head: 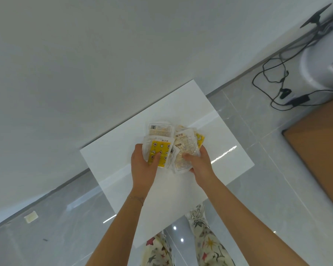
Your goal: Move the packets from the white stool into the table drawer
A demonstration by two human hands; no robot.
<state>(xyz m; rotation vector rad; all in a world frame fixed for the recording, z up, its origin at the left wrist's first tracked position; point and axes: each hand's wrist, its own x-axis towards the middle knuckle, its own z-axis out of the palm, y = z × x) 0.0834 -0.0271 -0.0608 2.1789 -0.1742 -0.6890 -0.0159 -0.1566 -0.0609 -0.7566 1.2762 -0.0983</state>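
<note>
Several packets lie bunched on the white stool (229,150), near its middle. My left hand (142,166) grips a yellow star-patterned packet (160,150) at the left of the bunch, thumb on top. My right hand (198,164) grips a clear packet with pale contents (185,150) at the right. Another clear packet (160,129) lies behind them, and a yellow one (200,140) peeks out at the right edge. The table drawer is not in view.
A brown wooden table (319,154) stands at the right. Black cables and a power adapter (298,100) lie on the grey tiled floor beside a white appliance (319,70). A white wall runs behind the stool. A small pale block (31,216) lies on the floor at left.
</note>
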